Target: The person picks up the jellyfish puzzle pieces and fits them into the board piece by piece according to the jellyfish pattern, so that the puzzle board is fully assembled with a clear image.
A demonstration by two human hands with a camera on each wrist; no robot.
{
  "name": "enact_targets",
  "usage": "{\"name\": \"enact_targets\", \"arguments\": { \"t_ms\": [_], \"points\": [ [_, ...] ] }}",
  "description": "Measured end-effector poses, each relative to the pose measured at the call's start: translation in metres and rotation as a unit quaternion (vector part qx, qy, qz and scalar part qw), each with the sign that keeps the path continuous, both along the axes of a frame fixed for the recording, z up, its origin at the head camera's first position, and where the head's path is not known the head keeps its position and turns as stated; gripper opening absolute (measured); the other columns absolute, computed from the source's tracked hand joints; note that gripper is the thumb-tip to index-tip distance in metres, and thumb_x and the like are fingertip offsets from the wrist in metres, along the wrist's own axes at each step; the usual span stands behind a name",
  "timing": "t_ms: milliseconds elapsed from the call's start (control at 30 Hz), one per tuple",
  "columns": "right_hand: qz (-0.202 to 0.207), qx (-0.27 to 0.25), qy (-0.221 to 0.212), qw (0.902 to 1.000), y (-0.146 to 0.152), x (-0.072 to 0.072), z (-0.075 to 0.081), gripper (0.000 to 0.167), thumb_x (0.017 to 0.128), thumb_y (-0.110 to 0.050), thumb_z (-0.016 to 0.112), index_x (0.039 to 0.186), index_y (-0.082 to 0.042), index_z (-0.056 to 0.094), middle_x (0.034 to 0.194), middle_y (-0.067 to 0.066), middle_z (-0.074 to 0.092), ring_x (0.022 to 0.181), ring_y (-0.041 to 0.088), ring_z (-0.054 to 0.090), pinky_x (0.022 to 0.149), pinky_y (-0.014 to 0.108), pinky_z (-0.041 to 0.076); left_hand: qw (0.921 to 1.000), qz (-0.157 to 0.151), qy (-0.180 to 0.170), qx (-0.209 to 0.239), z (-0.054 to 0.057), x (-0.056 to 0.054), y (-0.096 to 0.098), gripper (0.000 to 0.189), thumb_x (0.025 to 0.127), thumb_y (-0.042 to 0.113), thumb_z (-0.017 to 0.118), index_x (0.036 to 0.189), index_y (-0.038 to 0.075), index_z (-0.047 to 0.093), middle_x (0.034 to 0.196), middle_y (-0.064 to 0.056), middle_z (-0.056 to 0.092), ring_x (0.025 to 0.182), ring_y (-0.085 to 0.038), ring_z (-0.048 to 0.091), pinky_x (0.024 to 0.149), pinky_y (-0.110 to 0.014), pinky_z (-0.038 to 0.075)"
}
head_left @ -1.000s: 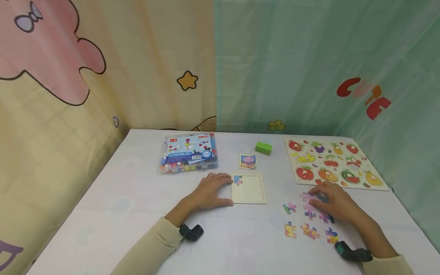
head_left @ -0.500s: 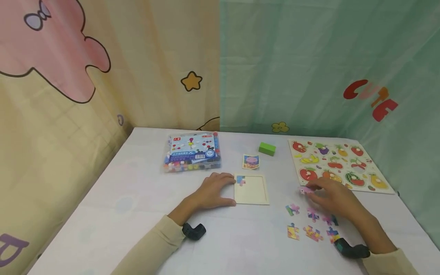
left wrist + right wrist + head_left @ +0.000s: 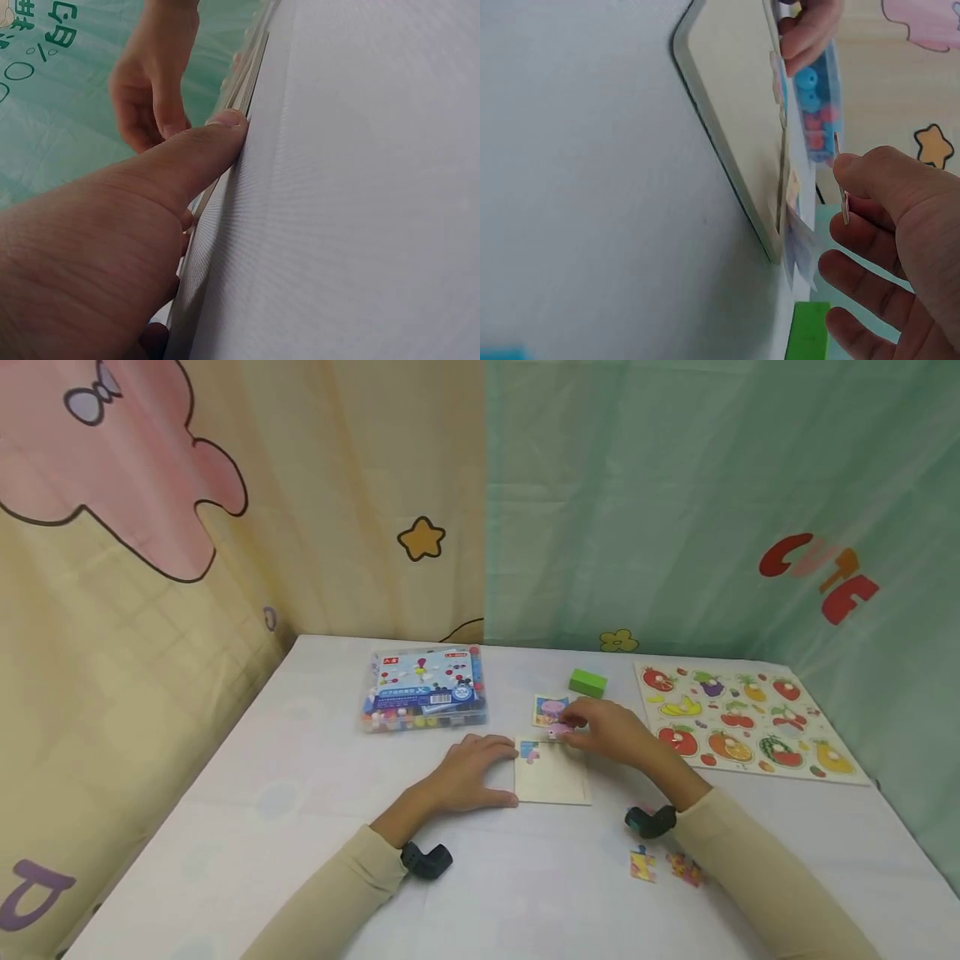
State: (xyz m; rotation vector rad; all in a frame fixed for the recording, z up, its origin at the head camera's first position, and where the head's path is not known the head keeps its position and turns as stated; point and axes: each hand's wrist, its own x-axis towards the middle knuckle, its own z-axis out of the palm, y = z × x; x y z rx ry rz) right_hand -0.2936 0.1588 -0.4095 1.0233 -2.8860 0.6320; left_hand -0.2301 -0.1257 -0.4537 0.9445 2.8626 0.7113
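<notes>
The left hand (image 3: pixel 472 777), thumb and fingers spread, touches the left edge of a square cream board (image 3: pixel 551 783), near whose far edge a thin pink jigsaw piece (image 3: pixel 557 732) is pinched by the right hand (image 3: pixel 609 732), with yellow-patterned jigsaw pieces (image 3: pixel 642 866) farther right.

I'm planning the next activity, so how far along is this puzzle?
Done: a small picture patch sits in the upper-left corner of the puzzle board. In hand: the right hand pinches a pink piece near the board's far edge. Remaining: most of the board is bare; loose pieces lie by the right sleeve, which may hide more.
</notes>
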Motion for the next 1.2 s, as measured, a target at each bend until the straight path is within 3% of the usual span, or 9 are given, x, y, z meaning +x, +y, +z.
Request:
{"name": "enact_targets", "arguments": {
  "t_ms": [133,267,800,1200],
  "points": [
    [0.001,0.032,-0.043,0.9986,-0.023,-0.010,-0.005,0.027,0.090,-0.026,0.079,0.110,-0.011,0.072,0.092,-0.005,0.064,0.085,0.015,0.057,0.079,0.035,0.052,1.0000,0.001,-0.004,-0.001,0.001,0.000,-0.002,0.072,0.085,0.057,0.075,0.144,0.020,0.057,0.150,0.004,0.048,0.132,-0.021,0.041,0.100,-0.044,0.037],
    [-0.008,0.051,-0.062,0.9968,-0.029,-0.009,-0.008,0.025,0.089,-0.028,0.079,0.107,-0.012,0.071,0.085,-0.006,0.061,0.081,0.016,0.054,0.075,0.033,0.049,1.0000,-0.002,-0.005,-0.006,0.002,0.000,-0.002,0.072,0.085,0.059,0.074,0.144,0.021,0.056,0.151,0.004,0.047,0.132,-0.020,0.041,0.100,-0.043,0.037],
    [0.029,0.045,-0.043,0.9976,-0.020,-0.003,-0.011,0.018,0.086,-0.026,0.080,0.097,-0.016,0.070,0.089,-0.005,0.058,0.082,0.016,0.052,0.074,0.034,0.047,0.9999,0.001,-0.008,0.012,0.006,0.002,-0.001,0.070,0.085,0.055,0.076,0.142,0.019,0.058,0.150,0.002,0.049,0.132,-0.023,0.041,0.101,-0.047,0.037],
    [0.028,0.052,-0.055,0.9968,-0.020,0.001,-0.011,0.023,0.086,-0.026,0.080,0.103,-0.015,0.069,0.096,-0.005,0.059,0.088,0.017,0.053,0.081,0.035,0.049,0.9998,0.001,-0.015,0.010,0.005,0.001,0.000,0.069,0.085,0.054,0.077,0.142,0.020,0.058,0.149,0.002,0.049,0.133,-0.023,0.040,0.102,-0.047,0.036]
  ]
}}
